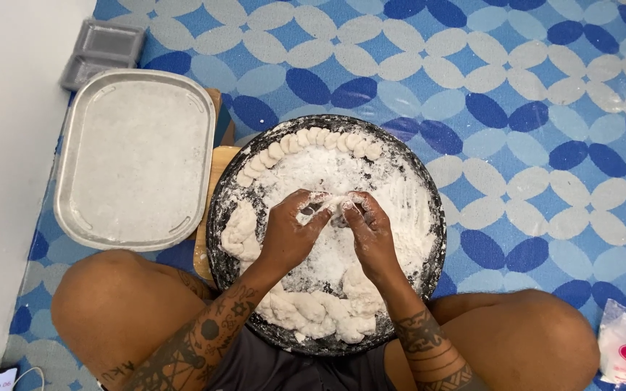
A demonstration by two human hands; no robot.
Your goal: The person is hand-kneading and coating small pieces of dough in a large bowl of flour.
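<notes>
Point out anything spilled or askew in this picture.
Nothing is spilled beyond the round dark tray: the flour stays inside it. The left hand and right hand pinch a dough piece. The metal tray sits slightly tilted, overhanging a wooden board.

A blue floor mat (530,108) is patterned with pale and navy ovals. White dough (313,308) is seen on a black round tray (436,217); a silver tray (135,159) is dusted white.
</notes>
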